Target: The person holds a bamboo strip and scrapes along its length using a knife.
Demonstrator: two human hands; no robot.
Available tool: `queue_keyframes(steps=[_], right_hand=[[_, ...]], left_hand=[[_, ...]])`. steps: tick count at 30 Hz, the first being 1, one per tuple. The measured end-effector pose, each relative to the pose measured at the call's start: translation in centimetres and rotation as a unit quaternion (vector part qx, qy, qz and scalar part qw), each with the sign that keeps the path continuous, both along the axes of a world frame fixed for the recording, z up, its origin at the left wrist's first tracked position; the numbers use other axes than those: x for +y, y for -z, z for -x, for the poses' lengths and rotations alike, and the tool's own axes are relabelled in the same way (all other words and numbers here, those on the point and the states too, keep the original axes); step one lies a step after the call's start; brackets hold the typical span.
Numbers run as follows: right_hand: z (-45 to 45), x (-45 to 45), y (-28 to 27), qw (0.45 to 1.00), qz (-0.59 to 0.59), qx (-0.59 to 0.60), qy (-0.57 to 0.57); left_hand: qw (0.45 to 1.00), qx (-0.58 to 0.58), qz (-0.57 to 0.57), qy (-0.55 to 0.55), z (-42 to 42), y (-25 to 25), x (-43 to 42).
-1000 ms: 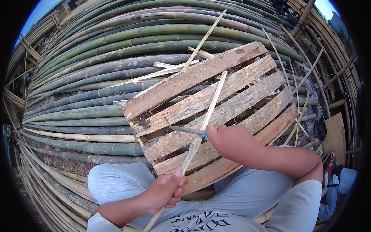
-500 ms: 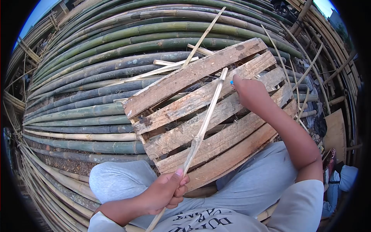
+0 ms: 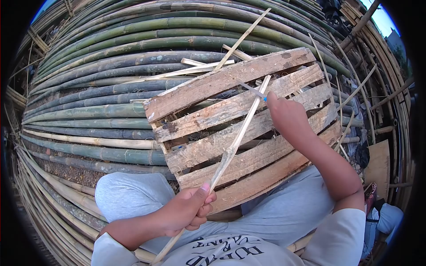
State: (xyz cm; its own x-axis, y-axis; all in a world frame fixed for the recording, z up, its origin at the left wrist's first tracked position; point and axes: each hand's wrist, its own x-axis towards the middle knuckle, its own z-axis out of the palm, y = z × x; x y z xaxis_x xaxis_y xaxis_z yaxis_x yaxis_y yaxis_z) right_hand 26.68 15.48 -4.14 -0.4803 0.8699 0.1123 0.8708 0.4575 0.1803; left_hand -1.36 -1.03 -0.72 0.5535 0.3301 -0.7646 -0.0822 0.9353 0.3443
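My left hand (image 3: pixel 191 210) is closed around the lower part of a pale split bamboo strip (image 3: pixel 229 153). The strip slants up and away across a slatted wooden crate (image 3: pixel 202 162) in front of my lap. My right hand (image 3: pixel 286 116) is closed on a knife (image 3: pixel 254 90), its blue handle end showing at the fingers. The thin blade points up and left and crosses the strip close to its far end. Most of the handle is hidden inside my fist.
Long green bamboo poles (image 3: pixel 133 57) lie side by side beyond and left of the crate. Loose split pieces (image 3: pixel 242 40) rest at its far edge. Thin bamboo lengths (image 3: pixel 57 204) run along the lower left. At the right edge, part of another person (image 3: pixel 385 217) shows beside a board (image 3: pixel 378 162).
The knife blade now shows clearly across the strip, where before mostly the blue handle end was visible. The view has shifted slightly; my left hand keeps its hold.
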Motion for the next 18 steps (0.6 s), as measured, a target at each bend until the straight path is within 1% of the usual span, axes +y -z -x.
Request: queue_keyframes(steps=[1, 2, 4, 6, 8, 9, 11, 12, 13, 15, 16, 18], right_hand=[[-2.1, 2.0, 0.4, 1.0, -0.013, 0.002, 0.015], [-1.9, 1.6, 0.3, 1.0, -0.015, 0.0, 0.015], [-0.7, 0.4, 0.1, 0.995, 0.07, 0.052, 0.057], [2.4, -3.5, -1.7, 0.991, 0.131, 0.031, -0.008], [4.4, -7.1, -2.4, 0.984, 0.167, 0.001, -0.069], [4.2, -6.7, -2.1, 0.983, 0.167, 0.003, -0.07], [2.8, -5.0, -1.4, 0.985, 0.12, 0.045, -0.112], [2.1, -3.5, -1.0, 0.996, 0.085, 0.028, -0.016], [0.8, -1.2, -0.5, 0.996, 0.083, 0.029, -0.014], [-1.3, 1.8, 0.1, 0.999, 0.032, 0.02, 0.033], [-1.1, 0.7, 0.3, 0.999, 0.033, 0.022, 0.037], [1.8, -2.8, -1.1, 0.995, 0.093, 0.038, -0.021]], left_hand=[[1.0, -0.013, 0.014, -0.003, 0.0, -0.3, -0.2], [1.0, -0.015, 0.011, -0.003, 0.1, -0.3, -0.3], [1.0, -0.015, 0.01, 0.016, 0.4, -0.4, 0.1], [1.0, -0.013, 0.002, 0.015, 0.4, 0.0, -0.2], [1.0, -0.012, -0.003, 0.014, 0.3, 0.3, -0.2], [1.0, -0.013, 0.002, 0.011, 0.4, 0.3, -0.3], [1.0, -0.015, 0.009, 0.014, 0.4, 0.2, -0.4], [1.0, -0.015, 0.006, 0.011, 0.4, 0.2, -0.3], [1.0, -0.014, 0.003, 0.008, 0.5, 0.1, -0.1], [1.0, -0.014, 0.006, 0.013, 0.7, -0.1, -0.1], [1.0, -0.02, 0.011, 0.011, 0.6, -0.2, 0.0], [1.0, -0.015, 0.014, 0.009, 0.5, -0.3, 0.0]])
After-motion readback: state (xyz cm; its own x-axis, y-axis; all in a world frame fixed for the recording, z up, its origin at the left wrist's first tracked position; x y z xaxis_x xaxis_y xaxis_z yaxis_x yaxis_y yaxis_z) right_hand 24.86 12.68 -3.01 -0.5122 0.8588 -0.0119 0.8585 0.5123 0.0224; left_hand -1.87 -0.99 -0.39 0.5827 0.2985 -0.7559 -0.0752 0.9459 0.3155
